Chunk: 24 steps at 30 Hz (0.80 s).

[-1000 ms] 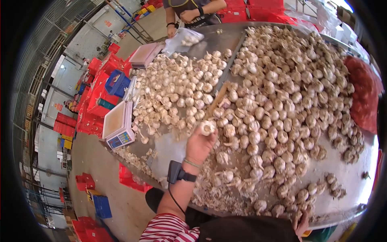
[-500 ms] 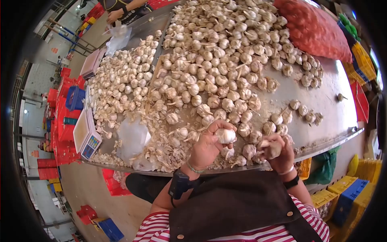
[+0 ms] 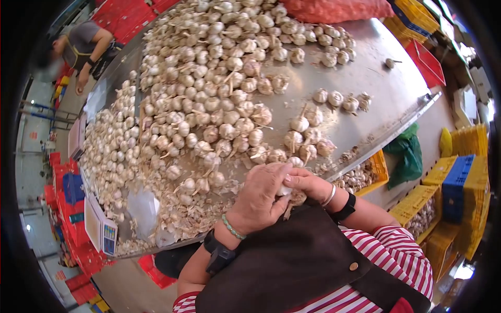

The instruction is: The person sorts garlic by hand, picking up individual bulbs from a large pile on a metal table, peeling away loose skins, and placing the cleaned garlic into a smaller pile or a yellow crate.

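My left hand (image 3: 259,199) and my right hand (image 3: 310,183) meet at the table's front edge, just above the dark apron. A peeled-looking white garlic bulb (image 3: 284,191) sits in my left hand, partly hidden by the curled fingers. The right thumb presses against it. Under the right fingers is a second, browner garlic bulb (image 3: 298,197) with its stem pointing down; much of it is covered. Just beyond the hands lies a small group of garlic bulbs (image 3: 293,140) on the metal table (image 3: 360,73).
A large heap of garlic (image 3: 209,78) covers the table's left and middle. Loose skins (image 3: 182,221) and a scale (image 3: 99,224) lie front left. A red mesh sack (image 3: 339,9) rests at the back. Yellow crates (image 3: 443,172) stand right. Another person (image 3: 86,44) is at far left.
My hands have come together from being apart, each with its bulb, and drawn in toward the apron. The view has turned right. The other person shows more fully at the left.
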Motion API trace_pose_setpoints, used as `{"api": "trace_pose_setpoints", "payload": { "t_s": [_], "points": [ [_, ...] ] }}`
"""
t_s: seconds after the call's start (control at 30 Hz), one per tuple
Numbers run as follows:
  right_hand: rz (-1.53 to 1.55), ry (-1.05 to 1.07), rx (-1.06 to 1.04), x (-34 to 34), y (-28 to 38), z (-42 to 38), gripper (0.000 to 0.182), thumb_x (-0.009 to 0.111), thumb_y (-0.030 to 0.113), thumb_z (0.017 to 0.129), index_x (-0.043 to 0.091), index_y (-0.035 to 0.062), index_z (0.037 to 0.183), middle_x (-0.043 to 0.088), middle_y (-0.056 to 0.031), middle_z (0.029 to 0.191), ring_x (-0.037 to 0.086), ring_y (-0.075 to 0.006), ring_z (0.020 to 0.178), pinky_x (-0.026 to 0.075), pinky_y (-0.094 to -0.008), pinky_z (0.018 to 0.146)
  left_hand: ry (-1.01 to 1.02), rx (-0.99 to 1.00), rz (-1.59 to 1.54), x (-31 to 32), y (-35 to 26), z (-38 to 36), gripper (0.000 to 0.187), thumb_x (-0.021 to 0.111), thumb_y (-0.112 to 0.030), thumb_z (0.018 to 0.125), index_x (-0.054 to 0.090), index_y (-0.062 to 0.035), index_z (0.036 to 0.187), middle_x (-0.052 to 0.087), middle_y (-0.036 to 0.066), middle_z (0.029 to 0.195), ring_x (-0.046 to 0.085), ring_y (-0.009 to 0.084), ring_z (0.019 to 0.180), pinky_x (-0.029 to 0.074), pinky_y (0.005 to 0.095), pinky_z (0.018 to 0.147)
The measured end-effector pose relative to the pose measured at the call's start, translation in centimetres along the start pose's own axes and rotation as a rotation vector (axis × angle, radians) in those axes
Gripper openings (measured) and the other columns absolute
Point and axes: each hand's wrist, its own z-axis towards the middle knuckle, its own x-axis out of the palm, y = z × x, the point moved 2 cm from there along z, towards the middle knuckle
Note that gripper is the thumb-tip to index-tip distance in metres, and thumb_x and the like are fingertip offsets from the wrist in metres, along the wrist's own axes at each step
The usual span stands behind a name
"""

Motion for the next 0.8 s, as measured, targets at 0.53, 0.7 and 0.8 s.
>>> {"api": "trace_pose_setpoints", "payload": {
  "t_s": [0.53, 0.7, 0.8],
  "points": [
    [-1.348, -0.967, -0.074, -12.4, 8.1, -16.3, 0.042, 0.075, 0.019, 0.078, 0.061, 0.0013, 0.113, 0.066, -0.0154, 0.085, 0.067, -0.0241, 0.073, 0.052, -0.0351, 0.066, 0.074, -0.5, 0.167, 2.5, 10.7, -8.5, 0.033, 0.066, -0.015, 0.08, 0.063, -0.0045, 0.111, 0.059, 0.015, 0.105, 0.058, 0.0345, 0.098, 0.047, 0.0407, 0.086],
    [-1.693, -0.556, -0.213, -9.9, 8.8, -3.2, 0.033, 0.067, 0.013, 0.08, 0.06, 0.0016, 0.11, 0.067, -0.0191, 0.097, 0.064, -0.0383, 0.088, 0.052, -0.0413, 0.077, 0.149, -0.477, 0.203, 2.7, 10.1, -8.2, 0.031, 0.065, -0.014, 0.083, 0.062, -0.0046, 0.112, 0.058, 0.014, 0.102, 0.059, 0.0309, 0.096, 0.048, 0.0385, 0.083],
    [-1.808, -0.458, -0.033, -8.9, 8.1, 2.8, 0.031, 0.061, 0.006, 0.08, 0.054, 0.0, 0.109, 0.066, -0.0222, 0.094, 0.064, -0.0403, 0.09, 0.051, -0.0443, 0.076, 0.001, -0.612, 0.028, 1.8, 10.3, -9.0, 0.029, 0.061, -0.017, 0.086, 0.061, -0.0036, 0.112, 0.06, 0.012, 0.098, 0.061, 0.0267, 0.094, 0.051, 0.0369, 0.08]
  ]
}}
